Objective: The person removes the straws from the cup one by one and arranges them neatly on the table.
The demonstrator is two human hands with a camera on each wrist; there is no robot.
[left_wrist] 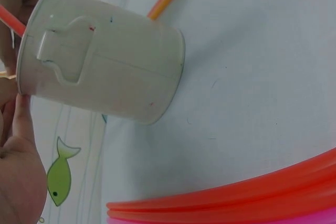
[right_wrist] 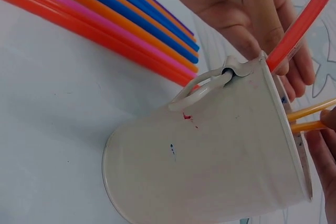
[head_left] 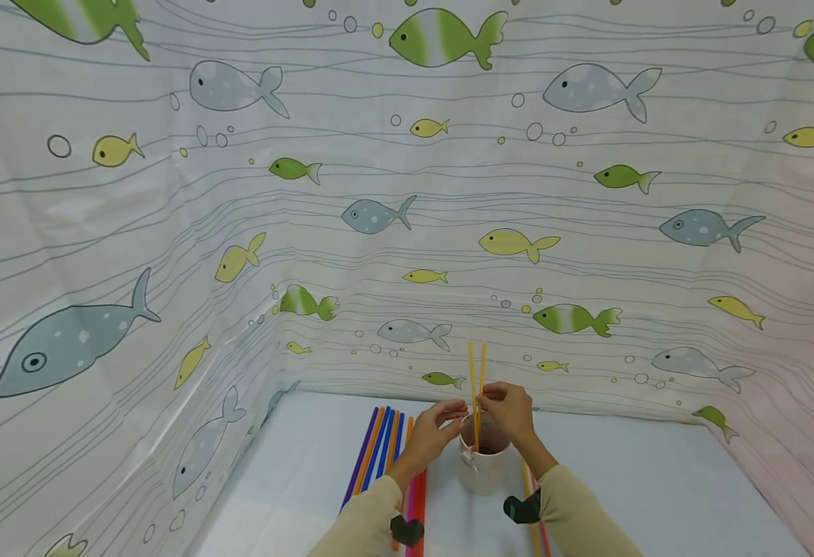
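Observation:
A whitish metal bucket (head_left: pixel 485 473) with a small side handle (right_wrist: pixel 202 90) stands upright between my hands. Two thin yellow tubes (head_left: pixel 473 379) rise out of its mouth. My right hand (head_left: pixel 510 410) is above the rim, its fingertips pinching at least one yellow tube; whether it grips both I cannot tell. On the other side, my left hand (head_left: pixel 429 441) is beside the rim with loosely extended fingers. One of its fingers (left_wrist: pixel 23 116) appears to touch the rim. A red tube (right_wrist: pixel 304 24) passes behind the rim in the right wrist view, in front of the left hand.
Purple, orange, blue, pink and red tubes (head_left: pixel 381 441) lie side by side left of the bucket, partly under the left arm. A yellow and a red tube (head_left: pixel 534 503) lie to its right. Behind the white table (head_left: pixel 630 472) hangs a fish-patterned sheet (head_left: pixel 351 271).

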